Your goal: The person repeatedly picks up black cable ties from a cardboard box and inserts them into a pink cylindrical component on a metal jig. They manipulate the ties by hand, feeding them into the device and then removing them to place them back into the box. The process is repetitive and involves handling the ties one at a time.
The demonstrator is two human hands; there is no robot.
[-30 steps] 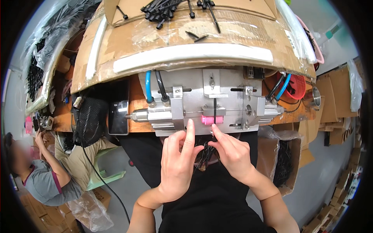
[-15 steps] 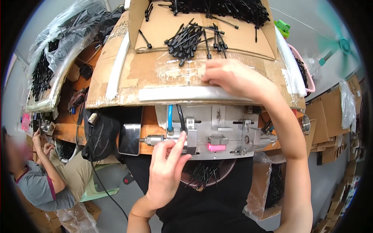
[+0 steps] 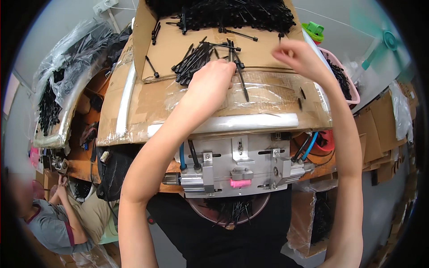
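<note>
My left hand (image 3: pixel 212 82) reaches into a loose pile of thin black rods with thick heads (image 3: pixel 192 62), fingers curled down. Its fingertips are hidden, so what it grips cannot be made out. One rod (image 3: pixel 244 85) juts toward me beside the hand. My right hand (image 3: pixel 304 60) hovers over the cardboard tray's right front part, fingers curled in; I cannot make out anything between them. Two short dark pieces (image 3: pixel 300 98), blurred, show below that hand over the cardboard. Nearer me, a metal fixture (image 3: pixel 241 152) with clamp blocks carries a pink piece (image 3: pixel 240 183) at its middle.
The cardboard tray (image 3: pixel 263 53) holds a large black heap (image 3: pixel 237 15) at its back. A bowl of rods (image 3: pixel 232 210) sits under the fixture. A pink basket (image 3: pixel 346 80) stands at right, a carton (image 3: pixel 304 219) lower right. Another person (image 3: pixel 58 223) sits at left.
My left hand has gone from the fixture's left side up to the rod pile. The right hand has risen rightward from the tray's front edge. Two dark pieces now show below it.
</note>
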